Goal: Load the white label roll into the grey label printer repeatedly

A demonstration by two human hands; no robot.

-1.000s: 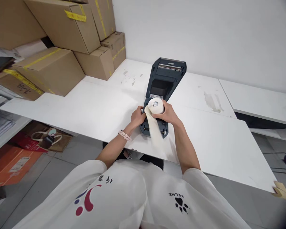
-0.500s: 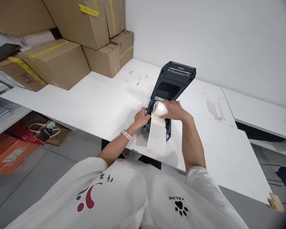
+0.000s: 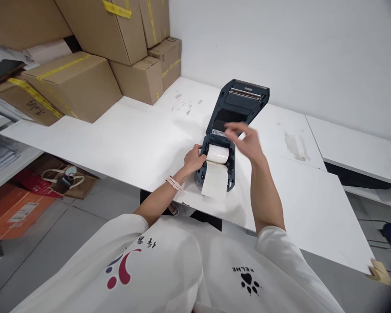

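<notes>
A dark blue label printer (image 3: 231,176) stands on the white table with its lid (image 3: 236,98) tilted up. Inside its body lies a white label roll (image 3: 218,154), and a strip of paper (image 3: 215,180) runs from it over the printer's front edge. My left hand (image 3: 194,159) is closed on the printer's left side wall, the thumb over the rim close to the roll. Above the roll and apart from it, in front of the raised lid, my right hand (image 3: 247,141) has its fingers apart and holds nothing; the fingertips are slightly blurred.
Cardboard boxes (image 3: 74,84) with yellow tape are stacked at the table's left back. A white wall (image 3: 280,48) rises behind the table (image 3: 150,143). Below on the left are an orange box (image 3: 16,213) and a bag. Brown padding (image 3: 379,271) covers the table's right front corner.
My right hand has let go of the label roll and risen towards the lid. The roll now lies level in the printer, where before it was tilted. My left hand keeps its hold.
</notes>
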